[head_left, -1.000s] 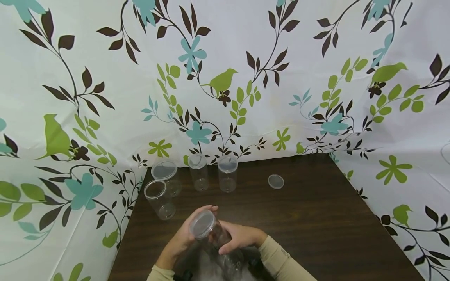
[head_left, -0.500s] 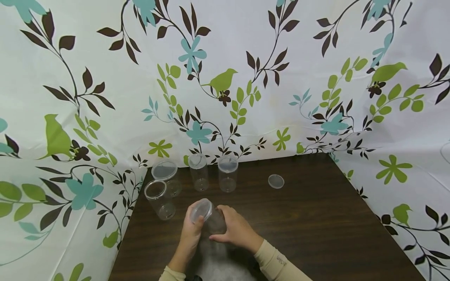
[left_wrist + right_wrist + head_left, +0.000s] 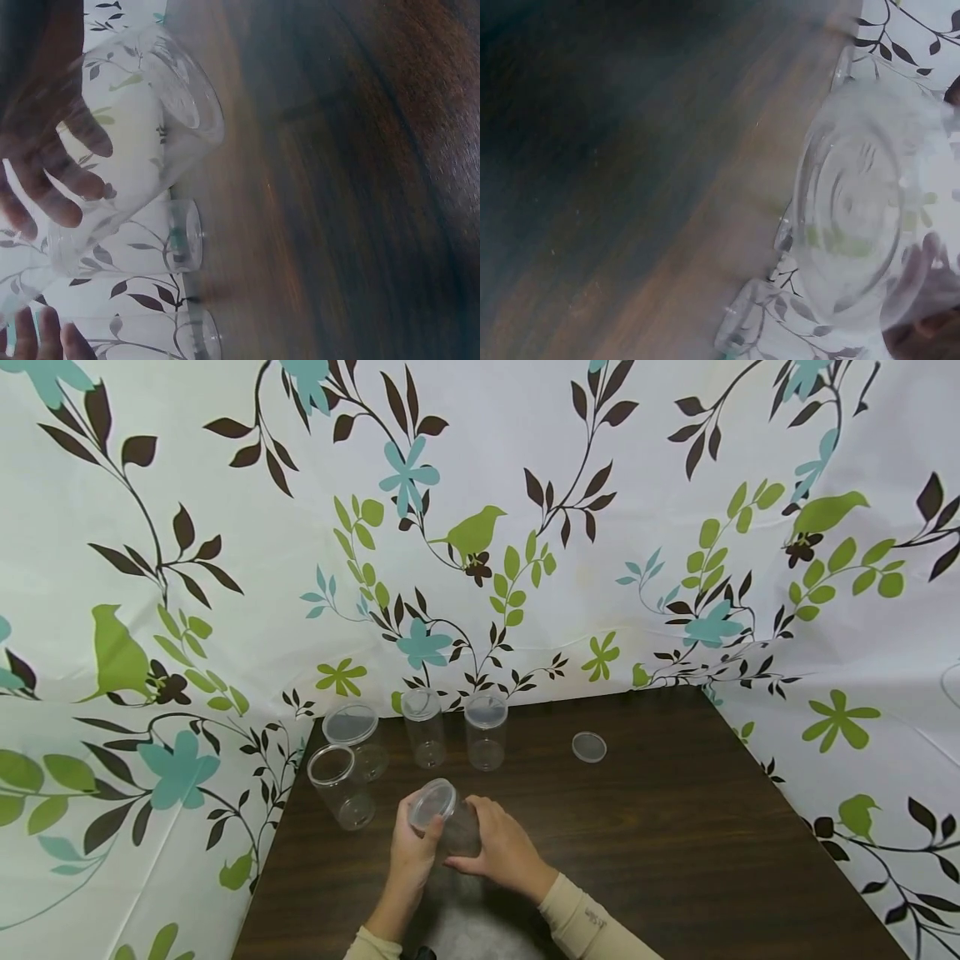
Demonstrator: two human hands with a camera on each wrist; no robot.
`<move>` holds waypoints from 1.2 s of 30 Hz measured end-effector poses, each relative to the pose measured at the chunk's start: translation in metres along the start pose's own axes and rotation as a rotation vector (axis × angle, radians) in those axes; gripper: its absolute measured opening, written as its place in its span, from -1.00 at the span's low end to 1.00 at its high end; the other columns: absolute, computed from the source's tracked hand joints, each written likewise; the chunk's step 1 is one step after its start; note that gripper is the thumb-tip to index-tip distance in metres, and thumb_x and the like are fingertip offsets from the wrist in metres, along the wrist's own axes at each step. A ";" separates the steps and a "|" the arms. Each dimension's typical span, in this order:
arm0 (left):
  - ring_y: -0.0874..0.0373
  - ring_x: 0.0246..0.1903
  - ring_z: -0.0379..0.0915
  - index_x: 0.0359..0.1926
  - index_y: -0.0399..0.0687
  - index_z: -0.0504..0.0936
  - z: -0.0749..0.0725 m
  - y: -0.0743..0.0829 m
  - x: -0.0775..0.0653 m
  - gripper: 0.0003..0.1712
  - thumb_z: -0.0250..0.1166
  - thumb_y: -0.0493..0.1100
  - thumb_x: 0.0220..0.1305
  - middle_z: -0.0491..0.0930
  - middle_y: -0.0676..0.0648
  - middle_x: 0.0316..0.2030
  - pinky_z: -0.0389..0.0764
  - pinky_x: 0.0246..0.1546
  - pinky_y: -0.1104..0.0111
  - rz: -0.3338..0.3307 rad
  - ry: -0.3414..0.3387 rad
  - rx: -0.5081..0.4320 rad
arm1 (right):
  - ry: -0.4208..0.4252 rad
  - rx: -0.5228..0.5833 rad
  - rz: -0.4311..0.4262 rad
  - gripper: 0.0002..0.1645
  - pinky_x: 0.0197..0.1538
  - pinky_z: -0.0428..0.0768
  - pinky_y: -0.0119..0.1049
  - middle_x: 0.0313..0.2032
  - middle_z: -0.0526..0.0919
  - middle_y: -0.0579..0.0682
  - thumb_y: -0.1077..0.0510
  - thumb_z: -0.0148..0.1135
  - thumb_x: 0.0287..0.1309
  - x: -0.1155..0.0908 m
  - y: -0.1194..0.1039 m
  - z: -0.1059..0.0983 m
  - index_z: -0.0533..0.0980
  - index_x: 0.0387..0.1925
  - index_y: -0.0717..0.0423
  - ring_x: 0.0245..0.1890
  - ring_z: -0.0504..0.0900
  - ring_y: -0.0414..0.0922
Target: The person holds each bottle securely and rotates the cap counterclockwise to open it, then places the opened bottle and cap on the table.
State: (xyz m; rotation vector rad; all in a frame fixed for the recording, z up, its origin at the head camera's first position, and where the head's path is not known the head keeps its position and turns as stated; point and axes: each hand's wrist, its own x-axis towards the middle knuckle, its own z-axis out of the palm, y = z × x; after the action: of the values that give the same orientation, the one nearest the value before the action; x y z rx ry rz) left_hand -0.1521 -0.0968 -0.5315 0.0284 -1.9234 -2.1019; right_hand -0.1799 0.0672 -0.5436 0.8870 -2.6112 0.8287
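A clear plastic jar point(image 3: 460, 837) with a round translucent lid point(image 3: 433, 802) is held tilted above the near middle of the table, lid up and to the left. My left hand point(image 3: 409, 853) holds the lid end, its thumb across the lid's rim. Around the jar's body curls my right hand point(image 3: 508, 853), thumb below and fingers on the far side. Both wrist views show the jar's clear base point(image 3: 851, 206) off the tabletop. Whether the lid is fully seated cannot be told.
A lidless clear jar point(image 3: 343, 793) stands at the table's left. Behind it are a wide lidded jar point(image 3: 352, 727) and two narrower lidded jars point(image 3: 425, 731) point(image 3: 486, 735). A loose lid point(image 3: 588, 747) lies at the back right. Patterned cloth point(image 3: 555, 593) walls the dark table point(image 3: 675, 827).
The jar has been raised slightly away from the body. My left thumb has come over onto the lid's rim, and my right hand has shifted along the jar's body.
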 end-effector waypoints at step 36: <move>0.24 0.17 0.46 0.35 -0.38 0.21 -0.022 0.010 0.006 -0.27 0.35 -0.43 0.24 0.46 -0.10 0.25 0.48 0.13 0.43 -0.072 -0.243 -0.198 | -0.234 0.497 0.042 0.01 0.23 0.50 -0.14 0.22 0.51 0.04 -0.06 0.61 0.00 0.003 0.013 -0.011 0.27 0.36 0.16 0.19 0.51 -0.11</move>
State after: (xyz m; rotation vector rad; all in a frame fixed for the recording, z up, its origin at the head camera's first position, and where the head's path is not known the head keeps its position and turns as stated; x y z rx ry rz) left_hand -0.1508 -0.1198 -0.5227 -0.2112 -1.8544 -2.4324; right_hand -0.1895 0.0806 -0.5396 1.1110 -2.6661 1.5105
